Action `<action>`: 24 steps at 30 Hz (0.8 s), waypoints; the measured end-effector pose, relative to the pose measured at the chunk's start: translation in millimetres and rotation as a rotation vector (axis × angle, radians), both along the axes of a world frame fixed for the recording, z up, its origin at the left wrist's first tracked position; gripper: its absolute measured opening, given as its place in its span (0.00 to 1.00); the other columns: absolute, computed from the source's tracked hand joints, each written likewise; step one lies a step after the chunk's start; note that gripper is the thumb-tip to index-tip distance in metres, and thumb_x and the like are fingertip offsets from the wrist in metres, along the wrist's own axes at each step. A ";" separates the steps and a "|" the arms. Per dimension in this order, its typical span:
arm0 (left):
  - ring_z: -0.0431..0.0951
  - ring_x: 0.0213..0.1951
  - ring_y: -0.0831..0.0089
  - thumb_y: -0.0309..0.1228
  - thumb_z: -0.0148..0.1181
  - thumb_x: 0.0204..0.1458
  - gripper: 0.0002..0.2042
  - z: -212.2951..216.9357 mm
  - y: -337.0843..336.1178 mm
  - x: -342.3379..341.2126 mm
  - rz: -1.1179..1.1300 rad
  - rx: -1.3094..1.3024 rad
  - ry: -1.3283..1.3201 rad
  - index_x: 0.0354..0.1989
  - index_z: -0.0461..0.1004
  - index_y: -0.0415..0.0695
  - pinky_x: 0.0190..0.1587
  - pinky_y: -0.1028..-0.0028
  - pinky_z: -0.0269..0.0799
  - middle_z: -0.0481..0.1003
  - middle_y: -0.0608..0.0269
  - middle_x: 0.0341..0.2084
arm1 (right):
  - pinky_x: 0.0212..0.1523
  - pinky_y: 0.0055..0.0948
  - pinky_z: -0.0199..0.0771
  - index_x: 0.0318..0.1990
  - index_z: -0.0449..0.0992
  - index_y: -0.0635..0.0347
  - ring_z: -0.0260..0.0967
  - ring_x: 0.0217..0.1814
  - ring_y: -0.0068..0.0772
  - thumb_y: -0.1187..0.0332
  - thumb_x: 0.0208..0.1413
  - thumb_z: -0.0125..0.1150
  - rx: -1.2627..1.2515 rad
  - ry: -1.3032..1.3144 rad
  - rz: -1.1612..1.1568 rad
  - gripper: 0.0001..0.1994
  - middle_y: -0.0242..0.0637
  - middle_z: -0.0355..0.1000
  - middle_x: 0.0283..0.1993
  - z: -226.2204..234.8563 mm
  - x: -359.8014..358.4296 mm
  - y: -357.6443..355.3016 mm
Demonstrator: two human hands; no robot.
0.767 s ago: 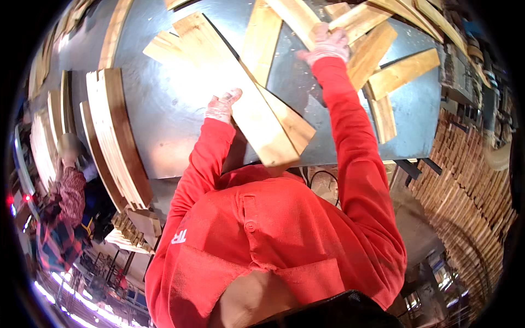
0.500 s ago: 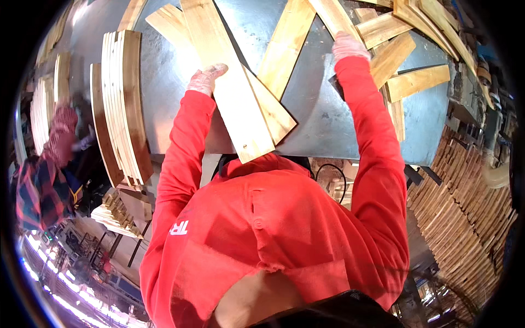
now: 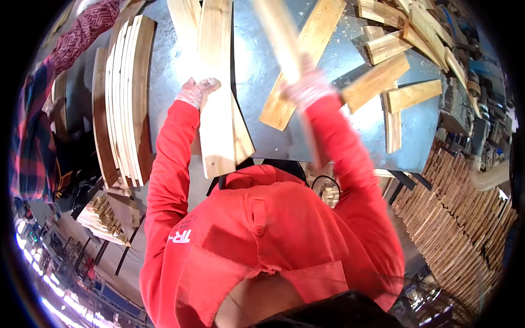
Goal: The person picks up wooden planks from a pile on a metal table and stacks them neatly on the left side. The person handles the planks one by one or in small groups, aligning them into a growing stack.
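My gloved left hand (image 3: 198, 93) grips the left edge of a long pale wooden board (image 3: 216, 60), thumb on its top face. That board lies over another board (image 3: 240, 136), and its near end overhangs the table's front edge. My gloved right hand (image 3: 309, 87), smeared by motion, is closed round a second long board (image 3: 276, 30), which is tilted and blurred. Beneath the right hand, a yellowish board (image 3: 278, 106) lies slantwise on the metal table (image 3: 257, 71).
Several curved boards stand stacked (image 3: 128, 98) at the table's left. Loose short boards (image 3: 377, 82) and a heap of boards (image 3: 424, 33) lie on the right. A person in a plaid sleeve (image 3: 35, 131) is at far left. Stacked wood (image 3: 454, 218) fills the floor at lower right.
My right hand has swung left and nearer, bringing its board off the right side. The left hand's board has turned straighter. The person at left has reached farther forward.
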State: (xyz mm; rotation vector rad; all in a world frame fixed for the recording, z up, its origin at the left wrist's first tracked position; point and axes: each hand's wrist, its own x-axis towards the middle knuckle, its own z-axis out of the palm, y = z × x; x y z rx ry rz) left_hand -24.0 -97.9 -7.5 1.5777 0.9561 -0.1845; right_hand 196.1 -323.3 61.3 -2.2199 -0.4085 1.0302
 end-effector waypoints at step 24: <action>0.71 0.54 0.45 0.51 0.64 0.47 0.35 113.1 68.5 -51.3 -0.017 0.600 0.812 0.57 0.62 0.39 0.57 0.59 0.66 0.70 0.42 0.53 | 0.46 0.32 0.73 0.70 0.44 0.53 0.66 0.51 0.35 0.71 0.48 0.62 0.751 0.732 -0.623 0.43 0.43 0.60 0.55 -107.0 -178.0 79.1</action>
